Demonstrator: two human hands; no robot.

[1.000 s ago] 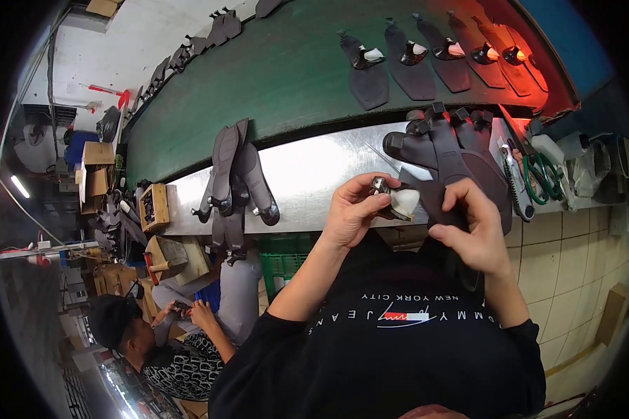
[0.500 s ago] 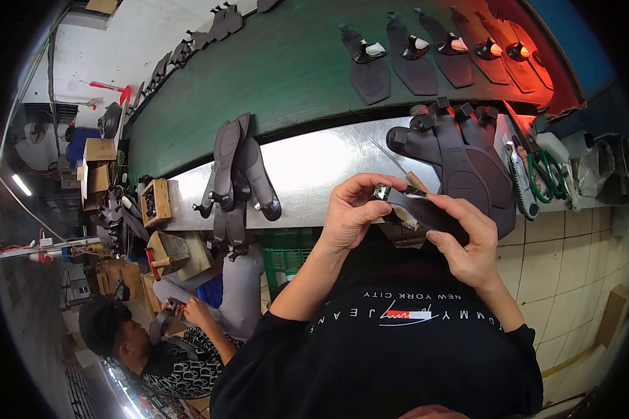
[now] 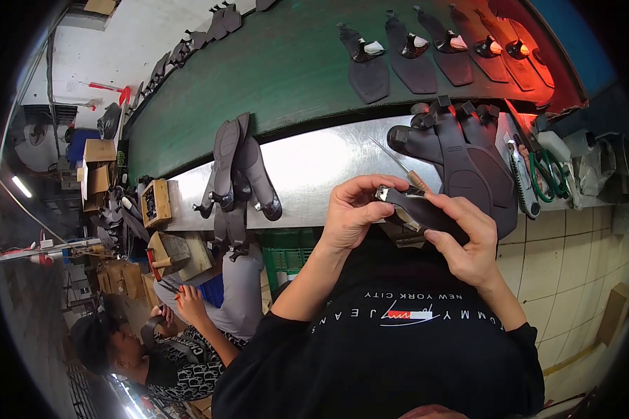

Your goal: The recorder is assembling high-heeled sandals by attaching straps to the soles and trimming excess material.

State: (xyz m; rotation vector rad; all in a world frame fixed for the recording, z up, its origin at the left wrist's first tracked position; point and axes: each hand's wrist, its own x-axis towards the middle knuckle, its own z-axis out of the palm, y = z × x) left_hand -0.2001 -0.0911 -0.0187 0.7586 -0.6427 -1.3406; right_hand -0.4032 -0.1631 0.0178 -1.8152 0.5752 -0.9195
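Observation:
In front of my chest I hold a dark shoe sole [image 3: 437, 216] with a shiny, pale-edged heel end. My left hand [image 3: 353, 215] pinches that heel end between thumb and fingers. Further along its edge, my right hand [image 3: 470, 241] grips the sole with thumb and fingertips. Just beyond my fingers lies an awl [image 3: 414, 178] with a wooden handle, its thin point toward the far side. Beside it on the metal bench top rests a stack of dark heeled soles [image 3: 468, 160].
Dark heeled soles [image 3: 248, 171] lie on the metal top [image 3: 314, 167] to the left. A row of soles [image 3: 412, 56] sits on the green belt [image 3: 286, 70]. Green-handled scissors [image 3: 548, 174] and a cutter [image 3: 523, 181] lie right. A co-worker [image 3: 189, 349] sits lower left.
My hands and the sole have barely moved. The co-worker has leaned back a little, and one of their hands has come up to a red-handled tool.

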